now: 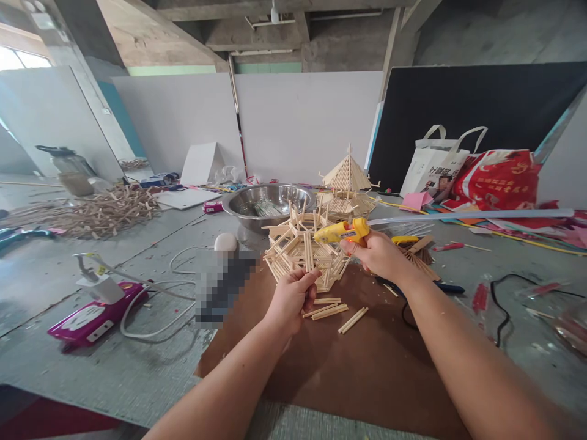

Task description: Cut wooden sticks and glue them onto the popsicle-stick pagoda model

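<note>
My right hand [383, 253] grips a yellow hot glue gun [342, 232], its nozzle pointing left at the upper part of a wooden stick model [284, 256]. A long clear glue stick [481, 214] runs out of the gun's back to the right. My left hand [296, 296] is closed around a few upright wooden sticks [308, 249] in front of the model; whether they are joined to it I cannot tell. Several loose sticks [330, 310] lie on the brown board [362, 366] just right of my left hand.
Behind the model stand a metal basin [233, 205] and a stick-built roof [347, 173]. At left are a purple power strip [98, 318] with white cables and a heap of sticks [110, 211]. Bags [498, 180] stand at back right; a black cable [499, 305] lies at right.
</note>
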Demonstrator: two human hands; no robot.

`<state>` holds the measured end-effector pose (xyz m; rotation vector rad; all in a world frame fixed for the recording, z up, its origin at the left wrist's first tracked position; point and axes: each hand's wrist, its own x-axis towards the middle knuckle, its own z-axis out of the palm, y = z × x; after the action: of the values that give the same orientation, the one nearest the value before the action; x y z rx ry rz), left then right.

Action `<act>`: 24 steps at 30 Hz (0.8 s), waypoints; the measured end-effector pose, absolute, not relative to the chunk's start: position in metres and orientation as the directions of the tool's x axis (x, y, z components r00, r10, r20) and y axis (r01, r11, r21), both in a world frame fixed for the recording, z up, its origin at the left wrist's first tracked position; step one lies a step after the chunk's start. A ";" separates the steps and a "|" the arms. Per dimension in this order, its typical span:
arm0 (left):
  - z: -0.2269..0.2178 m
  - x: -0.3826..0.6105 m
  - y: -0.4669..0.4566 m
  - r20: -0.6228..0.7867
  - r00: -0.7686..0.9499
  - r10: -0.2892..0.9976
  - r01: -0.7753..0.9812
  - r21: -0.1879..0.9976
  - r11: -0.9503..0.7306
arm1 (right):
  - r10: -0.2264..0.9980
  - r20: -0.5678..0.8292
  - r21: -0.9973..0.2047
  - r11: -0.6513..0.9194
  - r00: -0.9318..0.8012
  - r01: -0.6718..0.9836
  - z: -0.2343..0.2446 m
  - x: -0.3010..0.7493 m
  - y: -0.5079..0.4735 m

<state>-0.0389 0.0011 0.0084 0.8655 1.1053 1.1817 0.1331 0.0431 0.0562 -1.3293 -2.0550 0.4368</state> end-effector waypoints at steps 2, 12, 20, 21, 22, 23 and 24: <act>0.009 -0.039 0.001 -0.202 0.020 0.979 -0.264 0.944 0.200 | 0.899 0.333 -0.591 0.433 -0.283 0.681 0.056 0.133 0.044; 0.011 -0.038 0.000 -0.230 -0.004 0.973 -0.273 0.936 0.220 | 0.894 0.368 -0.602 0.438 -0.255 0.667 0.057 0.139 0.044; 0.011 -0.038 0.000 -0.231 0.000 0.973 -0.248 0.943 0.223 | 0.890 0.380 -0.606 0.446 -0.253 0.658 0.057 0.135 0.043; 0.011 -0.038 0.000 -0.228 0.002 0.974 -0.247 0.943 0.222 | 0.893 0.376 -0.611 0.441 -0.249 0.657 0.057 0.135 0.043; 0.011 -0.038 0.000 -0.226 0.004 0.974 -0.246 0.944 0.220 | 0.895 0.372 -0.618 0.436 -0.245 0.654 0.058 0.134 0.042; 0.010 -0.038 0.000 -0.224 0.007 0.975 -0.247 0.944 0.219 | 0.897 0.369 -0.624 0.433 -0.243 0.650 0.058 0.134 0.042; 0.010 -0.038 0.001 -0.222 0.010 0.975 -0.248 0.944 0.218 | 0.898 0.368 -0.629 0.433 -0.243 0.646 0.059 0.134 0.042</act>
<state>-0.0382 0.0006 0.0095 0.8566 1.1348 1.1649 0.1343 0.0418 0.0590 -1.2982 -1.9846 0.4570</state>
